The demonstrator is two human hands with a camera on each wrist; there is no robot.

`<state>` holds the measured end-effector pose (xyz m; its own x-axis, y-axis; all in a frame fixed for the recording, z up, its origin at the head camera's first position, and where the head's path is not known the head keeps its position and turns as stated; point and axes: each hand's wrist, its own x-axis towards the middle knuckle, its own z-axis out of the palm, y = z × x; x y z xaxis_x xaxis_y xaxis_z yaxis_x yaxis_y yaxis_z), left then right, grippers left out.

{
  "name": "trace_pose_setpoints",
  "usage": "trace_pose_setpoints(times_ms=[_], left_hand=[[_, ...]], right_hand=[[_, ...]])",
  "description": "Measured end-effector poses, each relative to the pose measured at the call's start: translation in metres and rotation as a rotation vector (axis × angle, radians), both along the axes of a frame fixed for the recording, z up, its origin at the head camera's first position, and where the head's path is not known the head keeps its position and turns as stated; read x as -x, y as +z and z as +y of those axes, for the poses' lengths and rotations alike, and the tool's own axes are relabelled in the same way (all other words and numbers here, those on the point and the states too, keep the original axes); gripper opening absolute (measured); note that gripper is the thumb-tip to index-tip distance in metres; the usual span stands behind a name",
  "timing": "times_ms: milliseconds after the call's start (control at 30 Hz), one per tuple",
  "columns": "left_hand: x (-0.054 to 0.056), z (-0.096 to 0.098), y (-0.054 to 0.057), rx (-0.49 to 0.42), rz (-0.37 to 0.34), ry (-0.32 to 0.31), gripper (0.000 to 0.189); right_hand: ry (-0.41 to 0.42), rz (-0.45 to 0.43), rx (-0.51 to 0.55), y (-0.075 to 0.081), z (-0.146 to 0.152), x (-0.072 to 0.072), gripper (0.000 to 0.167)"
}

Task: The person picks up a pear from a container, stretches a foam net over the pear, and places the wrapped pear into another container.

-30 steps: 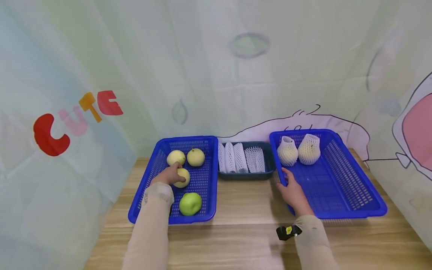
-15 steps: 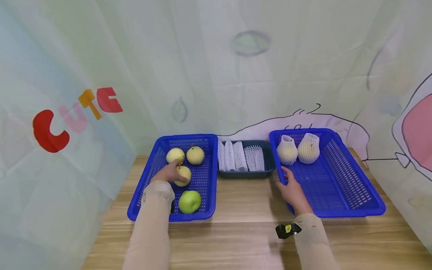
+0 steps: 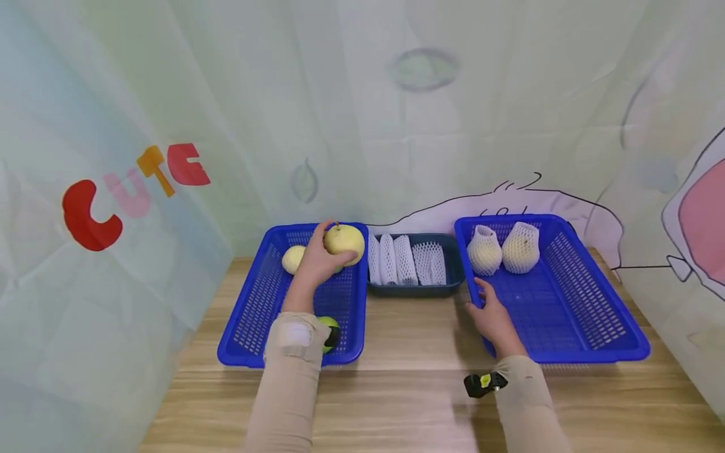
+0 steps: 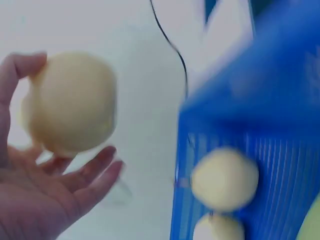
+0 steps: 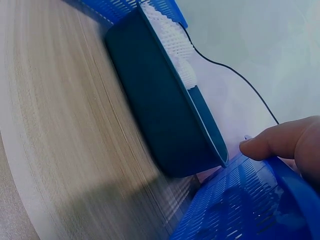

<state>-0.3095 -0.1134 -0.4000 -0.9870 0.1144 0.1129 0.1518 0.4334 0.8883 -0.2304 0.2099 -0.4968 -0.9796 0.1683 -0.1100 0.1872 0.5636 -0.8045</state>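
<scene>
My left hand (image 3: 318, 261) holds a round yellow pear (image 3: 345, 244) with its stem up, raised over the back right of the left blue basket (image 3: 226, 352). In the left wrist view, thumb and fingers curl round this pear (image 4: 72, 102). Below, another yellow pear (image 3: 293, 259) lies in that basket, and a green apple (image 3: 327, 330) is partly hidden by the wrist. My right hand (image 3: 494, 321) grips the left rim of the right blue basket (image 3: 600, 352). Two pears in white foam nets (image 3: 484, 251) stand at its back left.
Between the baskets sits a dark green tray (image 3: 416, 290) with several white foam net sleeves (image 3: 404, 261). All stand on a wooden table (image 3: 408, 390) against a printed curtain (image 3: 340, 126). A black wrist camera (image 3: 484, 384) is strapped at my right sleeve.
My left hand has lifted a pear out of the left basket's middle and carried it up and to the right. The right hand stays on its basket's rim.
</scene>
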Motion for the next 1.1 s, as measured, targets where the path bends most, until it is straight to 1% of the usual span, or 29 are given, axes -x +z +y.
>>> trace_pose_setpoints(times_ms=[100,167,233,300,400,533,633,700,767,867,933,1000,1100], left_hand=[[-0.014,0.021,-0.007,-0.189,0.053,0.097,0.079],[-0.024,0.032,-0.013,-0.28,0.087,0.151,0.075],[-0.032,0.042,-0.021,-0.331,0.107,0.193,0.072],[-0.04,0.052,-0.03,-0.359,0.129,0.214,0.072],[-0.049,0.066,-0.043,-0.384,0.165,0.234,0.073],[-0.058,0.084,-0.056,-0.413,0.19,0.226,0.075],[-0.06,0.097,-0.065,-0.401,0.189,0.214,0.075],[-0.06,0.106,-0.072,-0.367,0.185,0.212,0.075],[-0.061,0.114,-0.08,-0.352,0.166,0.2,0.075],[-0.064,0.125,-0.094,-0.361,0.123,0.184,0.074],[-0.065,0.131,-0.106,-0.386,0.086,0.171,0.072],[-0.066,0.137,-0.12,-0.387,0.056,0.168,0.072],[-0.067,0.143,-0.141,-0.347,0.034,0.189,0.07]], right_hand=[[-0.002,0.006,0.009,0.0,0.001,-0.001,0.062],[-0.003,0.012,0.015,0.0,0.0,-0.001,0.062],[-0.009,0.022,0.022,0.001,0.001,-0.002,0.062],[-0.012,0.023,0.024,0.002,0.001,-0.002,0.062],[-0.013,0.019,0.028,0.002,0.002,-0.003,0.063],[-0.003,0.006,0.034,0.002,0.001,-0.002,0.063],[0.002,0.003,0.036,0.002,0.001,-0.001,0.063],[0.004,0.0,0.034,0.002,0.001,-0.001,0.063],[0.004,-0.003,0.034,0.001,0.001,-0.001,0.063],[0.009,-0.002,0.036,0.001,0.001,-0.001,0.064],[0.009,0.0,0.041,0.001,0.001,-0.001,0.064],[0.009,0.002,0.045,0.001,0.001,-0.001,0.064],[0.008,-0.001,0.048,0.002,0.0,-0.002,0.064]])
